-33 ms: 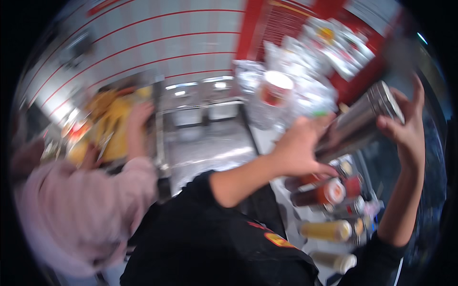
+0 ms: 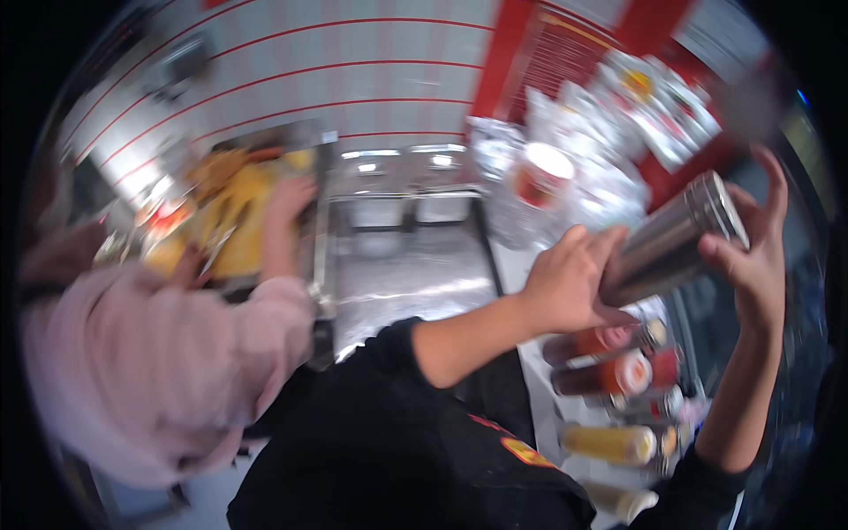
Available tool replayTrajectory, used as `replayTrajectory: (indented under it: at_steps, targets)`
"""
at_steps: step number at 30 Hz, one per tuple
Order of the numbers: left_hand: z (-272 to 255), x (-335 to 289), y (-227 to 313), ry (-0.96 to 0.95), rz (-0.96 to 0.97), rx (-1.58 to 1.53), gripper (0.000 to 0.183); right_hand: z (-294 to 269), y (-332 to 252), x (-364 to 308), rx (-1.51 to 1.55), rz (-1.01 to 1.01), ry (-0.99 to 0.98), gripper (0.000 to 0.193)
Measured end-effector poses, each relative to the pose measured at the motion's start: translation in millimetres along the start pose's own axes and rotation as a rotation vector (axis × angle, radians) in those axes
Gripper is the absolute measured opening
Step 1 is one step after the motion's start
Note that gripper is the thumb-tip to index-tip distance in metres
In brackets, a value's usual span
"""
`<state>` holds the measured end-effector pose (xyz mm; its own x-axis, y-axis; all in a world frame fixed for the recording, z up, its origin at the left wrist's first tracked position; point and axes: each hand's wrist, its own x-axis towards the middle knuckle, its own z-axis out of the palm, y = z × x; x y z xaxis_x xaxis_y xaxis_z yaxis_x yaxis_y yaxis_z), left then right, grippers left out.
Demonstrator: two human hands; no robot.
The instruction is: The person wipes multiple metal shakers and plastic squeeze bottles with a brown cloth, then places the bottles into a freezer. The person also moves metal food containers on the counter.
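Just beside me, a person in black [image 2: 397, 433] has both bare hands on a shiny silver cylinder [image 2: 662, 252], held up at a slant above a pale counter [image 2: 541, 389], its ridged end to the upper right. The left hand [image 2: 570, 278] is clamped on the lower end, palm against the metal, while the right hand [image 2: 755, 234] grips near the ridged end, thumb on the near side and one finger sticking up free of it. Below them I see a cluster of bottles, among them a reddish-brown bottle [image 2: 587, 378] and a yellow bottle [image 2: 601, 443]. Beyond the left hand, clear plastic bags [image 2: 609, 194] are heaped near a white-topped tub [image 2: 541, 177], all rather blurred. Further left is a steel work surface [image 2: 411, 287] with two metal bins [image 2: 442, 208] at its back. Past that, a co-worker in a pink top [image 2: 168, 362] leans over a tray [image 2: 322, 159] of yellow food [image 2: 243, 201], one hand [image 2: 291, 199] at its right side; tongs [image 2: 221, 243] lie across the food, too smeared for me to tell whether that person holds them.
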<state>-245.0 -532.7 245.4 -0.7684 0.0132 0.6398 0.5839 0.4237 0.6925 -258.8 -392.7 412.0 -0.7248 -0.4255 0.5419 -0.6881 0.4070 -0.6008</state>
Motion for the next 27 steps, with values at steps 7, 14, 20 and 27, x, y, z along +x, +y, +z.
replayTrajectory:
  at_steps: [7,14,20,27]
  targets:
    - [-95.0,-77.4,-54.4,0.485,-0.387,-0.294,0.061,76.4,0.7,-8.7,0.163,-0.004,-0.238,0.123]
    - [-163.1,-106.1,-105.4,0.961,-0.443,0.111,0.062,79.4,-2.1,-5.4,0.149,-0.061,-0.203,0.103]
    - [-166.9,-108.2,-145.9,1.015,-0.518,0.176,0.064,58.1,4.4,-23.8,0.173,-0.047,-0.198,0.095]
    - [-117.1,-154.2,-266.0,0.976,-0.825,0.632,0.075,8.5,17.5,-52.9,-0.013,-0.013,-0.071,0.081]
